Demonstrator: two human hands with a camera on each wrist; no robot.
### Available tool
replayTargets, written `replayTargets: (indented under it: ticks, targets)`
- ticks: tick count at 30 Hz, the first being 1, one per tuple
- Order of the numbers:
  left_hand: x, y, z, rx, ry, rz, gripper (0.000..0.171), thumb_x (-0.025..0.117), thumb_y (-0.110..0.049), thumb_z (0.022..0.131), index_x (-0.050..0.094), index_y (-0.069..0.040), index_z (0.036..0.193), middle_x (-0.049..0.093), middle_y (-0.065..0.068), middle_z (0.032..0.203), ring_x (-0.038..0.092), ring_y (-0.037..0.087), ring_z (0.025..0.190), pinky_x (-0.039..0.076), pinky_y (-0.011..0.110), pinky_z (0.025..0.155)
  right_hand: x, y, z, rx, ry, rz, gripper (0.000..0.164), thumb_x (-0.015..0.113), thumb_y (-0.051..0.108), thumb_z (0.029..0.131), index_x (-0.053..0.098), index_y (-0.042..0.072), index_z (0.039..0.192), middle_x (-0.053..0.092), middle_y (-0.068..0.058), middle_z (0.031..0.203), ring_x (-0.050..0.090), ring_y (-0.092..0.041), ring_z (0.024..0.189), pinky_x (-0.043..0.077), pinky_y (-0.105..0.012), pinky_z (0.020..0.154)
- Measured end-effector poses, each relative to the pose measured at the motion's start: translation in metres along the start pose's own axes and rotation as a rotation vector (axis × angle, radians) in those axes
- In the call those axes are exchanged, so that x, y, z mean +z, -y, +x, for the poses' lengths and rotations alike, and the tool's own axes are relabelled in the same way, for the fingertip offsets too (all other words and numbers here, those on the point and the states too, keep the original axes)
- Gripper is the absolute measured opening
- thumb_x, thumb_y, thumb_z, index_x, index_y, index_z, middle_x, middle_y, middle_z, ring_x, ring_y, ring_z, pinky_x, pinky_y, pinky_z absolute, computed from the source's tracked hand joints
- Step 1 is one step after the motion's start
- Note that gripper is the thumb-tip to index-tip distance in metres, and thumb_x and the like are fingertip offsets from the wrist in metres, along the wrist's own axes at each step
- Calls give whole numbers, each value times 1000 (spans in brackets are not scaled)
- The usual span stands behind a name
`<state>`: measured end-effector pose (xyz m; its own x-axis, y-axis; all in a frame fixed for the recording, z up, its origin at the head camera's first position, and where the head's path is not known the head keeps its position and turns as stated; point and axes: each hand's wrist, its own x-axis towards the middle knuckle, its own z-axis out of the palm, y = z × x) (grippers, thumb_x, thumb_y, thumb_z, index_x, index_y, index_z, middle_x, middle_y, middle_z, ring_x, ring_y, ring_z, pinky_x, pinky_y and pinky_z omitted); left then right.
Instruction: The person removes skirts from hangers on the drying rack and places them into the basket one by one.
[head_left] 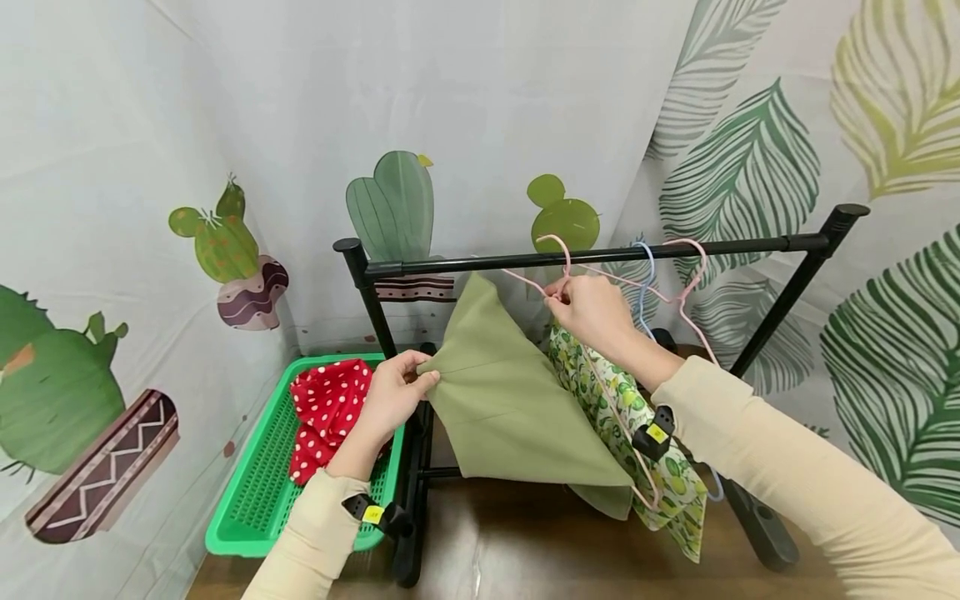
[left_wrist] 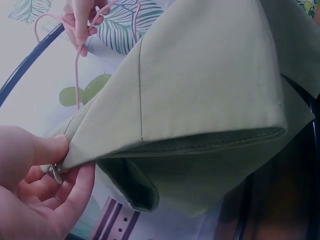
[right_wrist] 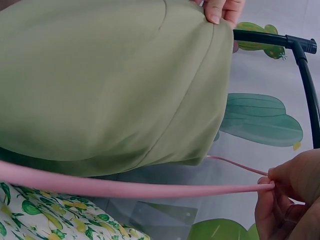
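An olive-green skirt point(head_left: 517, 400) hangs spread out in front of the black rack. My left hand point(head_left: 390, 396) pinches its upper left edge between thumb and fingers. A small metal zipper pull point(left_wrist: 56, 175) shows at those fingertips in the left wrist view. At the rack's bar, my right hand point(head_left: 592, 310) pinches a pink hanger point(head_left: 567, 257) just below its hook. One arm of this hanger point(right_wrist: 125, 188) slopes down beside the skirt; the other runs toward the skirt's upper edge, its end hidden behind the cloth.
The black rack bar point(head_left: 480, 262) crosses behind both hands. A lemon-print cloth point(head_left: 600, 392), a blue hanger point(head_left: 651, 267) and another pink hanger point(head_left: 702, 262) hang at the right. A green basket point(head_left: 247, 500) on the left holds a red polka-dot cloth point(head_left: 330, 408).
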<state>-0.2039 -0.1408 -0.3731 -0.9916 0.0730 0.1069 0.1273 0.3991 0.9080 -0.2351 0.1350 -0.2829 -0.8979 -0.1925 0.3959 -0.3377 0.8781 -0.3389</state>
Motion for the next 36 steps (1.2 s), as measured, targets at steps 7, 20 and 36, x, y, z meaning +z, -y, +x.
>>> replayTargets:
  ticks: [7, 20, 36]
  targets:
    - [-10, -12, 1, 47, -20, 48, 14, 63, -13, 87, 64, -9, 101, 66, 8, 94, 55, 21, 69, 48, 30, 57, 1, 0, 0, 12, 15, 10, 20, 60, 23, 88, 73, 9, 96, 62, -5, 60, 32, -10, 37, 23, -23, 37]
    - [-31, -29, 0, 107, -59, 91, 14, 62, -16, 88, 64, -11, 100, 66, 9, 94, 51, 23, 73, 43, 29, 60, 1, -3, 1, -10, -8, 1, 19, 60, 21, 87, 73, 9, 92, 59, -3, 56, 32, -11, 38, 22, -24, 38]
    - [-56, -38, -2, 161, -126, 143, 12, 63, -15, 88, 64, -12, 99, 63, 8, 82, 54, 20, 73, 46, 26, 56, 1, -4, 1, -13, -13, -5, 19, 60, 21, 87, 74, 9, 83, 67, -7, 68, 34, -12, 40, 24, -25, 39]
